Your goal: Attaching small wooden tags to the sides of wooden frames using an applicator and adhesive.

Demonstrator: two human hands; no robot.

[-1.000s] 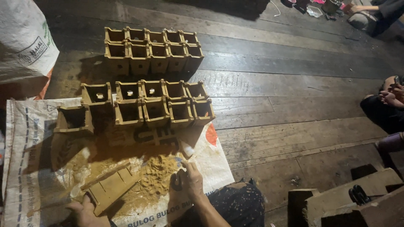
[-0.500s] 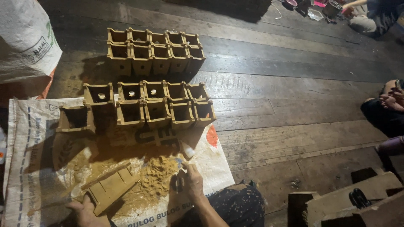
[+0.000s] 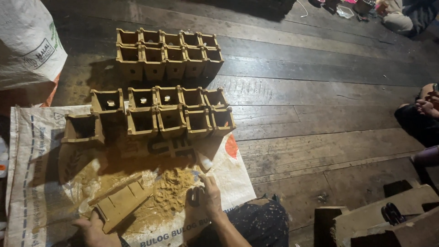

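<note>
Left hand cut by the bottom edge; sack and seated person cropped.

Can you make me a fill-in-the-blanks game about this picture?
1. The square brown clay pots stand on dark floorboards made of ____.
2. The left hand holds a flat brown wooden mould over a woven white ____.
3. The right hand rests beside a pile of loose tan ____.

Missing words: wood; sack; powder
</note>
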